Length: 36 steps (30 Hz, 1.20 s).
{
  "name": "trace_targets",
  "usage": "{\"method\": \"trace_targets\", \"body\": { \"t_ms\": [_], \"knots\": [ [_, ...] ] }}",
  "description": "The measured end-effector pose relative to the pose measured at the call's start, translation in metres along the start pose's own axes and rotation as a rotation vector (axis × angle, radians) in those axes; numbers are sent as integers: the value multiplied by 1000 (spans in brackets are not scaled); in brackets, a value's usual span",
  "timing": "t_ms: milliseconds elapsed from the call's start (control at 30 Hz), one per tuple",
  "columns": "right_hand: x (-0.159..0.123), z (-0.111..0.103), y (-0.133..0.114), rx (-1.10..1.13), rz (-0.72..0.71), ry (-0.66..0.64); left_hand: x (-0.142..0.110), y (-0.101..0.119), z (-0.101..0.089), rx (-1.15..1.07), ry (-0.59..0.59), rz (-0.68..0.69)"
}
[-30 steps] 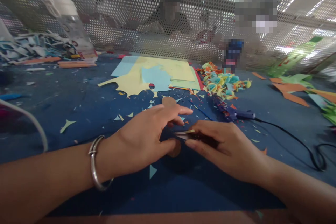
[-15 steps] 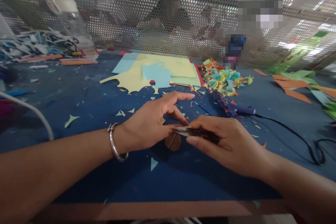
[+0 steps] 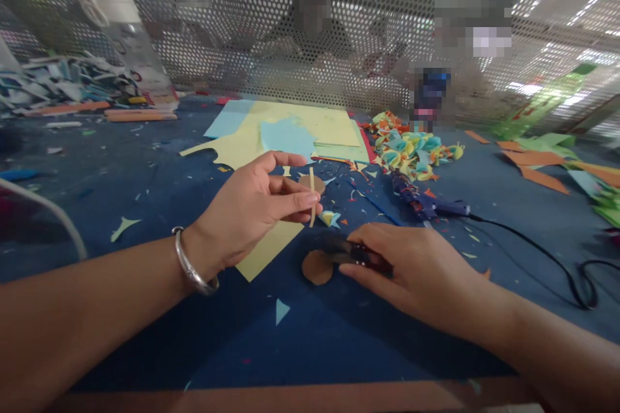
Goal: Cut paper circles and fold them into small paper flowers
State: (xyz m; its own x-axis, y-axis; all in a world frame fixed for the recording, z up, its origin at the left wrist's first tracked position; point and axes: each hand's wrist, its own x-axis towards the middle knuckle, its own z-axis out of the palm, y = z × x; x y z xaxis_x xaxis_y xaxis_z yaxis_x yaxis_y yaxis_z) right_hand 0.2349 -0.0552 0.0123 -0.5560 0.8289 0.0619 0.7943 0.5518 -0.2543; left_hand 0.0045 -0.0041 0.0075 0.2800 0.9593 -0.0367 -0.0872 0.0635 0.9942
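My left hand (image 3: pixel 252 210) is raised a little above the blue table (image 3: pixel 145 193), pinching a thin yellow paper strip (image 3: pixel 312 205) between thumb and fingertips. A yellow paper piece (image 3: pixel 264 251) lies under that hand. My right hand (image 3: pixel 416 264) rests low on the table, closed round a small dark tool, apparently scissors (image 3: pixel 356 253). Its tip points at a brown paper disc (image 3: pixel 317 267) lying flat. A second brown disc (image 3: pixel 312 183) lies just beyond the strip.
Yellow and light blue paper sheets (image 3: pixel 295 132) lie ahead, with a heap of coloured paper curls (image 3: pixel 411 148) to their right. A glue gun (image 3: pixel 423 201) trails a black cable (image 3: pixel 547 251) rightward. Paper scraps litter the table. A perforated metal screen (image 3: pixel 290 32) stands behind, people beyond it.
My left hand has lifted off the table and drawn up the thin yellow strip, uncovering the yellow piece. My right hand stays low with the tool, shifted slightly right.
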Motion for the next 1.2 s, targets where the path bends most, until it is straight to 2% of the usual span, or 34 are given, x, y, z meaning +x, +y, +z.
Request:
{"method": "trace_targets", "body": {
  "t_ms": [233,367,500,600,767,867,1000,1200],
  "knots": [
    [-5,2,0,-266,-55,86,-5,-3,5,-5,-38,-37],
    [-8,0,-2,-325,-108,237,-7,-4,8,-10,-62,-53],
    [-9,0,-9,-302,-272,377,-10,-6,12,-48,-99,-85],
    [-7,2,-12,-254,-377,363,-13,-6,14,-57,-112,-99],
    [-2,6,-13,-73,-438,414,-19,-5,17,-43,-118,-143],
    [1,5,-13,93,-393,428,-19,-5,19,-50,-133,-165],
    [4,2,-11,289,-297,435,-19,-6,21,-20,-226,-178],
    [7,3,-8,389,-154,377,-24,-10,22,52,-272,-118]
  ]
}}
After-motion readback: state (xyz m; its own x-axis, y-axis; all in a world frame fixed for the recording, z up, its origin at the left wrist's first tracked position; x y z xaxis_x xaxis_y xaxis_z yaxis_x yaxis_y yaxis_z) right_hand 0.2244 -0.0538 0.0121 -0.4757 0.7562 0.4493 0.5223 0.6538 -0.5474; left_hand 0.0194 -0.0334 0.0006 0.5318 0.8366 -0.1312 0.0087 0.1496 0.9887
